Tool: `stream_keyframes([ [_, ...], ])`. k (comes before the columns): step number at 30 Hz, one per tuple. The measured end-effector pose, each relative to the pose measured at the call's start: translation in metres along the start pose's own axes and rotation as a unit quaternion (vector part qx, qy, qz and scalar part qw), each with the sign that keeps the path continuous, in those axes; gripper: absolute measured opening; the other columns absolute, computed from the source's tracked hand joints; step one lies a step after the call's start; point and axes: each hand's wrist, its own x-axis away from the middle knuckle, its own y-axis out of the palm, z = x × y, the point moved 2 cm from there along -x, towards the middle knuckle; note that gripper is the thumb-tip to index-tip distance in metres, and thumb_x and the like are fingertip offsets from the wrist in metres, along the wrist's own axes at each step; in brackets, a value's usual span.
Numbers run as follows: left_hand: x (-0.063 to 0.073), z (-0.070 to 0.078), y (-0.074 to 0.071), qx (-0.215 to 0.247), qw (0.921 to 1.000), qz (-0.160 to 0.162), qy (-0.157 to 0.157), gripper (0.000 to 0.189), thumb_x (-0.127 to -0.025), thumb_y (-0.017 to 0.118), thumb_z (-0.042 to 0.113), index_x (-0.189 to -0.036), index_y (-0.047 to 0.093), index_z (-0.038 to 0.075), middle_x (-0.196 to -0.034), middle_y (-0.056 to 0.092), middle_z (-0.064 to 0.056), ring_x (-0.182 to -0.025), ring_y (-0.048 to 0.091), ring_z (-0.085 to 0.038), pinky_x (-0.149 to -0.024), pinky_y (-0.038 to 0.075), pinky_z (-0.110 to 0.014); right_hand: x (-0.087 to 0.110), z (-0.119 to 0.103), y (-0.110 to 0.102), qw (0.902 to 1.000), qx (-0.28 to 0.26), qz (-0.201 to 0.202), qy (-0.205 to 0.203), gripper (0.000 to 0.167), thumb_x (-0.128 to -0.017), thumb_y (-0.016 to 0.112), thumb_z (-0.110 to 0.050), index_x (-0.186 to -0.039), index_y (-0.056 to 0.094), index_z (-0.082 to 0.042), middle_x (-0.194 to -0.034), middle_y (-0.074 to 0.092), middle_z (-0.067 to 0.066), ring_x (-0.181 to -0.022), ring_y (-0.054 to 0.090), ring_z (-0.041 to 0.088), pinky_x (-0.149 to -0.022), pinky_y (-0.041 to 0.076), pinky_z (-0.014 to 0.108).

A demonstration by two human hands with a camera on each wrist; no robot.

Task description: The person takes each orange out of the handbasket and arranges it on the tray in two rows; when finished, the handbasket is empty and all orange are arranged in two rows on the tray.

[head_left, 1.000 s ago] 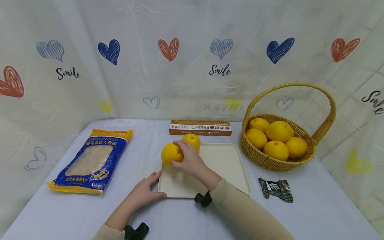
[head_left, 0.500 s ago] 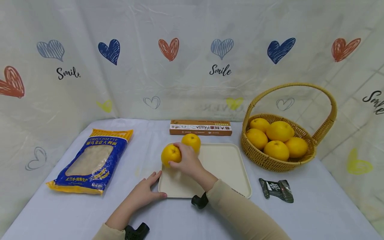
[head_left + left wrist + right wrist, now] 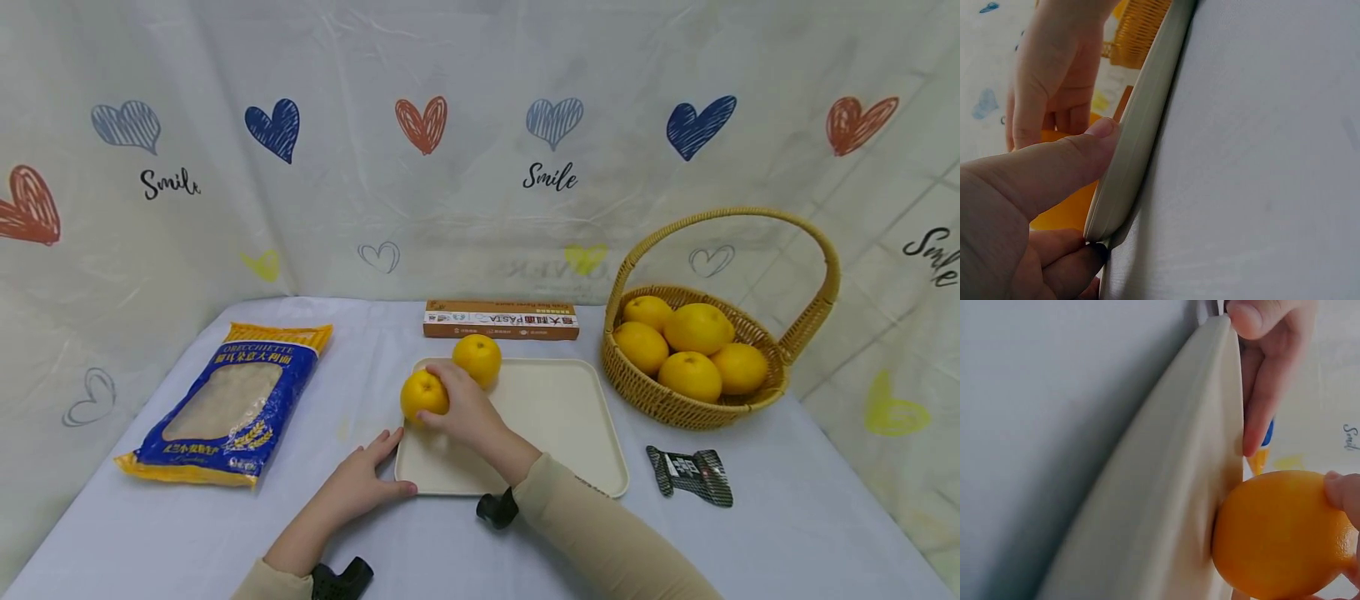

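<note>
My right hand (image 3: pixel 468 408) grips an orange (image 3: pixel 423 397) from its right side, fingers over the top and thumb at the near side. The right wrist view has this orange (image 3: pixel 1279 534) against the cream tray (image 3: pixel 1166 506), near the tray's left edge. A second orange (image 3: pixel 477 361) sits just behind, at the tray's back edge. My left hand (image 3: pixel 360 479) holds the near left corner of the tray (image 3: pixel 555 417). In the left wrist view, its thumb (image 3: pixel 1066 159) presses the tray's rim and its other fingers are around the corner.
A wicker basket (image 3: pixel 675 412) of several oranges stands at the back right, its tall handle raised. Before it lies a small dark wrapped packet (image 3: pixel 690 473). A pasta box (image 3: pixel 501 320) lies behind the tray, and a blue bag of orecchiette (image 3: pixel 225 404) lies at left.
My right hand has moved slightly left and nearer with its orange, lower onto the tray, opening a gap from the second orange. My left hand and the tray have kept their places.
</note>
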Motion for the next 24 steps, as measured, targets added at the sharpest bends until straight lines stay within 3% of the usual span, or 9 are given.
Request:
stream_keyframes([
  [9,0.001,0.001,-0.001,-0.002,1.0000,-0.002,-0.006,0.093,-0.064,0.072,0.056,-0.141,0.033,0.023,-0.146,0.031,-0.016,-0.128,0.023,-0.054,-0.100,0.024,-0.066,0.004,0.001,0.003,0.9995,0.005,-0.028,0.013,0.079,-0.075,0.075,-0.025,-0.140,0.031,-0.016,-0.136,0.042,0.007,-0.123,0.042,0.022,-0.107,0.033,0.042],
  [13,0.001,0.001,0.000,0.003,1.0000,-0.004,-0.004,0.093,-0.064,0.072,0.056,-0.142,0.033,0.023,-0.146,0.030,-0.016,-0.128,0.023,-0.054,-0.101,0.023,-0.065,0.004,0.003,0.005,0.9988,-0.006,-0.032,0.036,0.081,-0.075,0.075,-0.024,-0.140,0.029,-0.012,-0.137,0.041,0.008,-0.123,0.043,0.022,-0.108,0.032,0.041],
  [19,0.000,0.001,0.000,0.002,1.0000,-0.003,-0.001,0.093,-0.065,0.072,0.056,-0.142,0.033,0.021,-0.146,0.030,-0.016,-0.128,0.023,-0.053,-0.101,0.023,-0.065,-0.002,-0.002,0.007,0.9973,-0.036,-0.002,0.063,0.078,-0.074,0.075,-0.025,-0.137,0.031,-0.011,-0.133,0.045,0.005,-0.115,0.048,0.020,-0.105,0.036,0.041],
  [24,0.001,0.001,0.000,0.004,1.0000,0.000,0.004,0.091,-0.066,0.072,0.054,-0.141,0.034,0.020,-0.146,0.031,-0.017,-0.128,0.024,-0.054,-0.101,0.023,-0.064,-0.008,-0.008,0.009,0.9960,-0.049,0.027,0.070,0.078,-0.075,0.074,-0.027,-0.138,0.030,-0.011,-0.136,0.043,0.005,-0.120,0.046,0.019,-0.107,0.034,0.039],
])
